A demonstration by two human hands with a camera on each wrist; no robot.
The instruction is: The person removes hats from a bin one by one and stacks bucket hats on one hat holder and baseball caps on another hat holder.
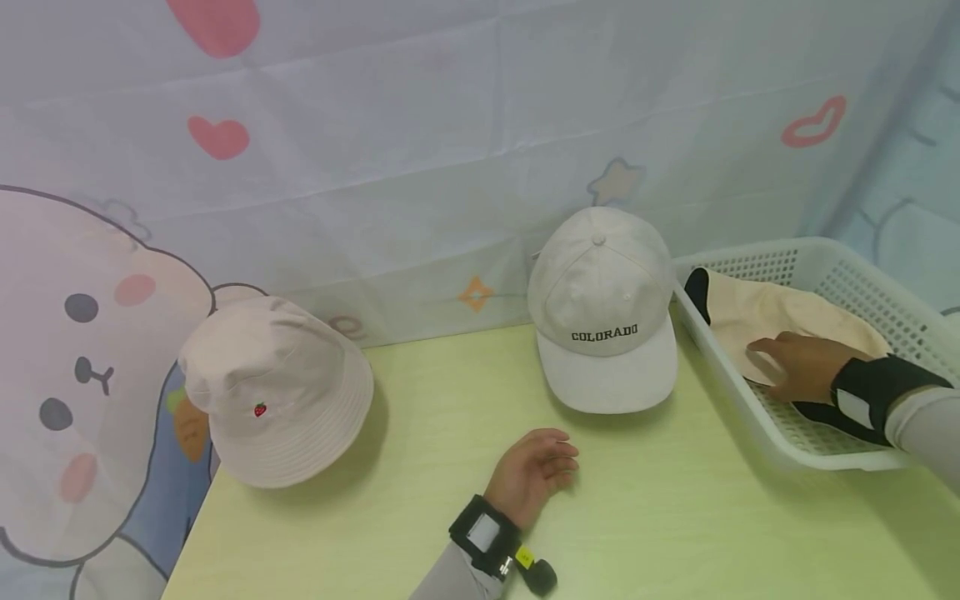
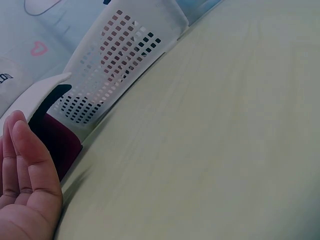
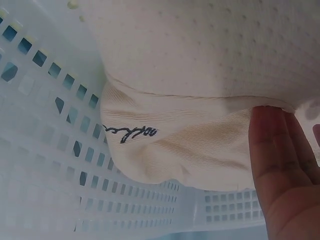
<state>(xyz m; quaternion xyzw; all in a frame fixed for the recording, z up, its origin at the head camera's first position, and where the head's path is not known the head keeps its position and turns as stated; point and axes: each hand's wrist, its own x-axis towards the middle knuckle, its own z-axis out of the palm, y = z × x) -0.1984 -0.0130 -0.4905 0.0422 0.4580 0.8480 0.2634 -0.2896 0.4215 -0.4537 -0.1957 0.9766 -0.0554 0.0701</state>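
Note:
In the head view my right hand (image 1: 813, 367) reaches into the white basket and grips a cream cap (image 1: 795, 317) with dark parts at its ends. The right wrist view shows its fingers (image 3: 274, 145) tucked under the edge of the cap's smooth panel; dark script stitching (image 3: 131, 134) marks the ribbed cloth beneath. My left hand (image 1: 531, 475) stays low over the table in front of a white baseball cap (image 1: 603, 292) lettered COLORADO. Its fingers are loosely bent, holding nothing.
The perforated white basket (image 1: 813, 458) stands at the table's right side. A pale bucket hat (image 1: 292, 392) with a small strawberry patch sits at the left edge, raised above the yellow-green table (image 1: 442, 400). A printed cloth (image 1: 390, 167) hangs behind.

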